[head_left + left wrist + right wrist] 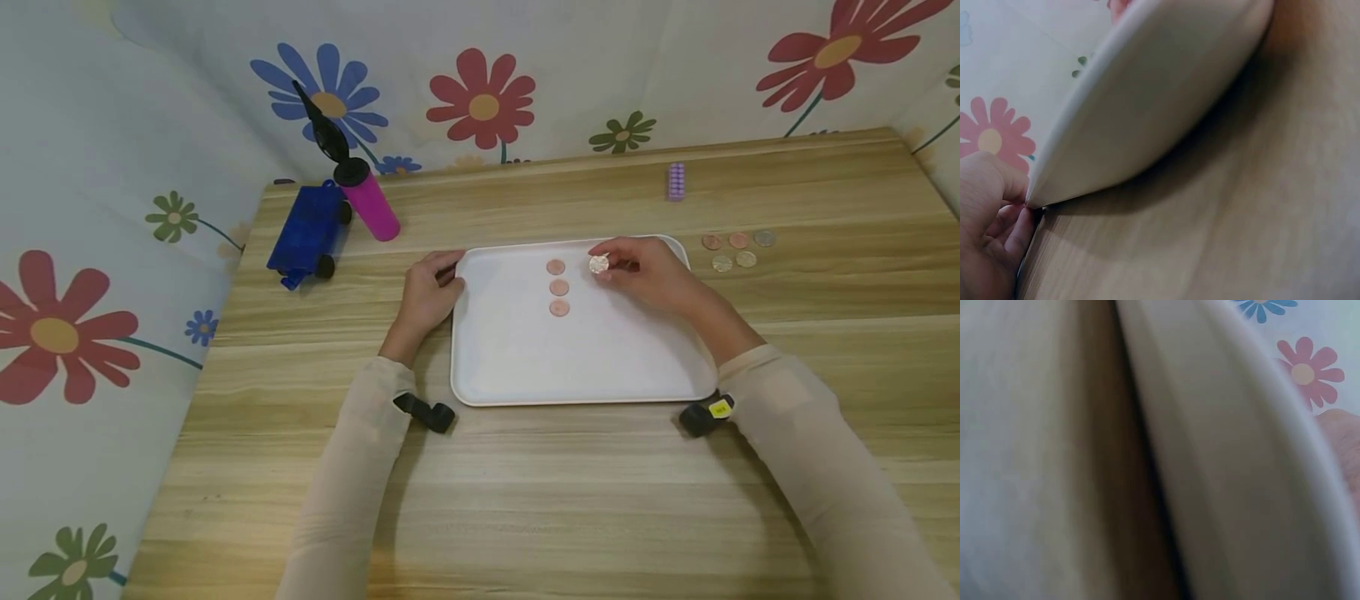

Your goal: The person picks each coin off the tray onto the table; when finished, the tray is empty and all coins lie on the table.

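A white tray (510, 358) lies on the wooden table, with three copper-coloured coins (558, 287) in a column near its middle. My left hand (426, 296) grips the tray's far left corner; in the left wrist view, the thumb and fingers of the left hand (991, 219) pinch the rim. Over the far right part of the tray, my right hand (648, 271) pinches a shiny pale coin (598, 264) between thumb and fingers, to the right of the column's top coin. The tray wall (1222, 456) hides most of the right hand in the right wrist view.
Right of the tray lie several coins, among them a copper one (712, 242) and a grey one (764, 238). A purple studded block (677, 182) stands farther back. At the back left are a blue toy cart (307, 229) and a magenta bottle (372, 207) with a black lid.
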Action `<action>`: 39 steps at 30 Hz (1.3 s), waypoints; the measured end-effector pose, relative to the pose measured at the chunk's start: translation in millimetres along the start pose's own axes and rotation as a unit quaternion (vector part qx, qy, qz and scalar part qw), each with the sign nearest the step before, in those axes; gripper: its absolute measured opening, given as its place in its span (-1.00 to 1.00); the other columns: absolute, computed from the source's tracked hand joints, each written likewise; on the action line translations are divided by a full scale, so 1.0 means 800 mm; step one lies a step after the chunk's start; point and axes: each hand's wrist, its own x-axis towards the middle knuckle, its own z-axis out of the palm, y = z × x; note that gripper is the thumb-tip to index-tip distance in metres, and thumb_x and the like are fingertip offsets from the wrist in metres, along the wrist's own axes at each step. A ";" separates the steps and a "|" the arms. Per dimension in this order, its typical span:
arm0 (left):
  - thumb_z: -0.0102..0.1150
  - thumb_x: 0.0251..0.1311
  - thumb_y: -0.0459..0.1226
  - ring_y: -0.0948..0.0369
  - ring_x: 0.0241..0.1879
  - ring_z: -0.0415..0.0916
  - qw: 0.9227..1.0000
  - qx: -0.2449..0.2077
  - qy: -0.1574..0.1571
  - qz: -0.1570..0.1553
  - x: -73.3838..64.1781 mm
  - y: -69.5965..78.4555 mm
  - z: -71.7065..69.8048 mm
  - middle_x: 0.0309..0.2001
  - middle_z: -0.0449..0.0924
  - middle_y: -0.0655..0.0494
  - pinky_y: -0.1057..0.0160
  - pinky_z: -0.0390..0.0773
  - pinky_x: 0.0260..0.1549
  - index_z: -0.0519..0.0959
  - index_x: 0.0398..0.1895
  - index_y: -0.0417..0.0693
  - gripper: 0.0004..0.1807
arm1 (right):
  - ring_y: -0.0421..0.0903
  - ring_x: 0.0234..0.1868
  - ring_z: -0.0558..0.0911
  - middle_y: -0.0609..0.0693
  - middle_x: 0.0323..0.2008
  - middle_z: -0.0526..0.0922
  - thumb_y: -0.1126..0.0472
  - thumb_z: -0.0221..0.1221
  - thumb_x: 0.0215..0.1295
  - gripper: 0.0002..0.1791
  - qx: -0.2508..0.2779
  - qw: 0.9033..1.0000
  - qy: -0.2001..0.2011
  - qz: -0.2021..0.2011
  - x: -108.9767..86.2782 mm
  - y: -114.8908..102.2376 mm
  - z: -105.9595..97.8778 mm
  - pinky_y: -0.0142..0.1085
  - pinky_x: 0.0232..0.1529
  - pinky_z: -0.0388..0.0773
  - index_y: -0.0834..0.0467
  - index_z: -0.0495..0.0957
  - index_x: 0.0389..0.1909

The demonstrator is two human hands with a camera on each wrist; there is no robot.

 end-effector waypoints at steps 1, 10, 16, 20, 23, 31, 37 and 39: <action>0.07 0.22 -0.52 -0.04 0.30 0.53 1.000 0.001 0.001 0.000 0.000 0.000 0.000 0.24 0.57 -0.25 0.17 0.60 0.35 0.56 0.23 -0.37 -0.53 | -0.37 -0.34 0.49 0.26 -0.24 0.69 0.34 0.26 0.36 -0.66 -0.002 1.000 0.002 -0.001 0.000 0.000 -0.001 -0.63 -0.28 0.44 0.29 0.63 0.13; 0.07 0.22 -0.52 -0.03 0.31 0.53 1.000 0.000 -0.001 0.000 0.001 -0.001 0.001 0.24 0.56 -0.24 0.17 0.60 0.34 0.56 0.24 -0.36 -0.53 | -0.38 -0.31 0.49 0.25 -0.22 0.72 0.31 0.27 0.36 -0.65 -0.013 1.000 0.015 0.012 -0.009 0.002 -0.011 -0.63 -0.26 0.45 0.25 0.63 0.15; 0.06 0.21 -0.52 -0.04 0.30 0.53 1.000 -0.001 0.000 -0.001 0.001 -0.002 0.001 0.24 0.56 -0.25 0.17 0.60 0.35 0.56 0.24 -0.36 -0.52 | -0.42 -0.32 0.48 0.26 -0.20 0.73 0.33 0.26 0.36 -0.65 -0.016 0.999 0.032 0.029 -0.015 0.009 -0.019 -0.62 -0.27 0.44 0.23 0.64 0.15; 0.05 0.21 -0.52 -0.05 0.30 0.53 1.000 -0.001 0.000 0.000 0.001 -0.001 0.001 0.24 0.56 -0.26 0.17 0.60 0.35 0.55 0.24 -0.37 -0.52 | -0.46 -0.34 0.47 0.29 -0.20 0.73 0.37 0.26 0.34 -0.65 -0.021 0.998 0.052 0.027 -0.019 0.014 -0.028 -0.63 -0.28 0.44 0.26 0.64 0.14; 0.05 0.22 -0.53 -0.06 0.31 0.53 1.000 -0.002 0.000 0.002 0.000 -0.001 0.001 0.25 0.55 -0.28 0.16 0.60 0.35 0.55 0.24 -0.37 -0.52 | -0.49 -0.34 0.46 0.31 -0.20 0.71 0.39 0.26 0.34 -0.65 -0.022 0.997 0.065 0.023 -0.022 0.017 -0.035 -0.67 -0.29 0.44 0.29 0.63 0.14; 0.05 0.22 -0.54 -0.06 0.31 0.52 1.000 -0.003 0.002 0.004 -0.001 0.001 0.000 0.25 0.55 -0.28 0.15 0.59 0.35 0.55 0.24 -0.37 -0.52 | -0.52 -0.30 0.47 0.25 -0.18 0.70 0.34 0.27 0.35 -0.64 -0.015 0.995 0.090 0.032 -0.032 0.021 -0.052 -0.70 -0.29 0.41 0.29 0.63 0.14; 0.05 0.22 -0.52 -0.05 0.31 0.52 1.000 -0.002 0.000 -0.002 0.000 0.001 0.000 0.25 0.55 -0.27 0.17 0.59 0.35 0.55 0.25 -0.37 -0.52 | -0.53 -0.29 0.44 0.27 -0.13 0.68 0.29 0.25 0.38 -0.62 -0.027 0.993 0.102 0.048 -0.040 0.025 -0.060 -0.75 -0.28 0.41 0.27 0.61 0.19; 0.06 0.23 -0.52 -0.04 0.31 0.53 1.000 -0.001 0.000 -0.004 0.000 0.001 0.000 0.25 0.55 -0.26 0.17 0.59 0.35 0.55 0.25 -0.37 -0.52 | -0.53 -0.28 0.43 0.31 -0.08 0.66 0.26 0.24 0.40 -0.60 -0.031 0.993 0.102 0.056 -0.043 0.029 -0.063 -0.77 -0.27 0.39 0.25 0.59 0.21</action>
